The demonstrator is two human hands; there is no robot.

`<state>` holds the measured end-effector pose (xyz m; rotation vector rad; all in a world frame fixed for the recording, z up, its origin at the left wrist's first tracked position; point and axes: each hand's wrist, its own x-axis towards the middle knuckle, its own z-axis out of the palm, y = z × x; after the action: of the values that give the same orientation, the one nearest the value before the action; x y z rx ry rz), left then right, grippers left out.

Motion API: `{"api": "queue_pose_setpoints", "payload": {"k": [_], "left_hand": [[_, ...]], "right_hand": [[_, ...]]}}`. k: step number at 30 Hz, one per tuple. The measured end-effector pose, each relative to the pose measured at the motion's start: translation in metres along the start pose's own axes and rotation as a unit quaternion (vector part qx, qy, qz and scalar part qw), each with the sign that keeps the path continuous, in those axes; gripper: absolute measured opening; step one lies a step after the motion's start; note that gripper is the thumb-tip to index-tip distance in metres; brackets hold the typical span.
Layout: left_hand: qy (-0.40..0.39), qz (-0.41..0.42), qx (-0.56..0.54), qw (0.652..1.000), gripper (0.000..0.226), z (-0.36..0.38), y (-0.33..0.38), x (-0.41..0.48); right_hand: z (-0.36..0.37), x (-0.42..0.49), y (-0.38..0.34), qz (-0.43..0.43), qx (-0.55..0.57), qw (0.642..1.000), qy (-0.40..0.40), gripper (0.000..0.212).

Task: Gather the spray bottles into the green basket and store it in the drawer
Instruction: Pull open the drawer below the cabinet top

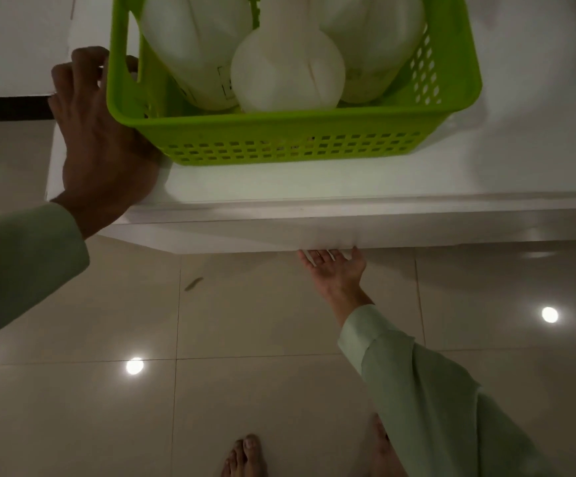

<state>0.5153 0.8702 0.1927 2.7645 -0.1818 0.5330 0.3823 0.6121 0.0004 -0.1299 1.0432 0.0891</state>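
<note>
Left hand (102,139) — fingers spread, palm pressed flat against the left wall of the basket (293,132), with fingertips curling up by the cut-out handle at its rim; the hand is open against the wall, not clamped round it. A pale green sleeve (21,270) covers the forearm.

Basket — bright green, perforated walls, standing on the white table (348,184) a little back from the front edge. Inside it lie three white bottles (288,70): one at the left, one at the right, and a rounder one resting between them, its base turned toward the viewer. Their spray heads are out of view past the top of the frame.

Right hand (336,266) — palm up, fingers apart and extended, their tips hidden under the lower front edge of the table; whether they grip anything there cannot be told. No drawer can be made out as such.

Below — glossy beige floor tiles (245,321) with bright reflected lights, and the person's bare feet (245,457) at the bottom edge.
</note>
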Motion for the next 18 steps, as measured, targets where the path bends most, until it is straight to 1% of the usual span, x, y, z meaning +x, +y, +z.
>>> {"api": "queue_pose_setpoints", "payload": {"k": [1,2,6,8,10,11,12,13,14,15,16,17,18], "left_hand": [[0.002,0.023,0.002,1.0,0.037,0.001,0.0,0.0],[0.002,0.027,0.003,1.0,0.036,0.001,0.0,0.001],[-0.011,0.012,0.028,0.999,0.034,-0.003,0.004,-0.001],[-0.001,-0.013,-0.008,1.0,0.028,-0.009,0.01,-0.004],[0.025,-0.067,-0.082,0.994,0.036,-0.021,0.021,-0.017],[0.042,-0.081,-0.107,0.99,0.039,-0.028,0.028,-0.03],[0.049,-0.083,-0.122,0.988,0.04,-0.036,0.038,-0.049],[0.044,-0.074,-0.136,0.987,0.038,-0.044,0.047,-0.073],[0.026,-0.06,-0.154,0.986,0.035,-0.052,0.055,-0.098],[-0.007,-0.048,-0.171,0.984,0.033,-0.06,0.063,-0.122],[-0.054,-0.042,-0.179,0.981,0.033,-0.067,0.071,-0.146],[-0.108,-0.038,-0.181,0.977,0.034,-0.074,0.079,-0.167],[-0.162,-0.032,-0.178,0.97,0.037,-0.08,0.086,-0.184]], "right_hand": [[-0.005,-0.001,0.002,-0.009,0.001,1.0,-0.003,0.061],[-0.008,-0.008,0.003,-0.014,-0.007,1.0,-0.004,0.061],[-0.037,-0.031,0.012,-0.023,-0.019,0.999,0.02,0.062],[-0.047,-0.054,0.016,-0.025,-0.041,0.999,0.026,0.059],[-0.055,-0.086,0.021,-0.031,-0.083,0.995,0.034,0.048],[-0.057,-0.102,0.024,-0.043,-0.123,0.991,0.038,0.038],[-0.059,-0.123,0.028,-0.068,-0.187,0.979,0.051,0.03],[-0.061,-0.145,0.031,-0.116,-0.266,0.955,0.058,0.024],[-0.063,-0.168,0.033,-0.187,-0.355,0.915,0.048,0.02],[-0.067,-0.192,0.034,-0.275,-0.444,0.853,0.026,0.019],[-0.07,-0.212,0.033,-0.365,-0.525,0.769,-0.004,0.023],[-0.071,-0.232,0.03,-0.44,-0.59,0.676,-0.037,0.025],[-0.069,-0.247,0.025,-0.499,-0.631,0.59,-0.066,0.027]]}}
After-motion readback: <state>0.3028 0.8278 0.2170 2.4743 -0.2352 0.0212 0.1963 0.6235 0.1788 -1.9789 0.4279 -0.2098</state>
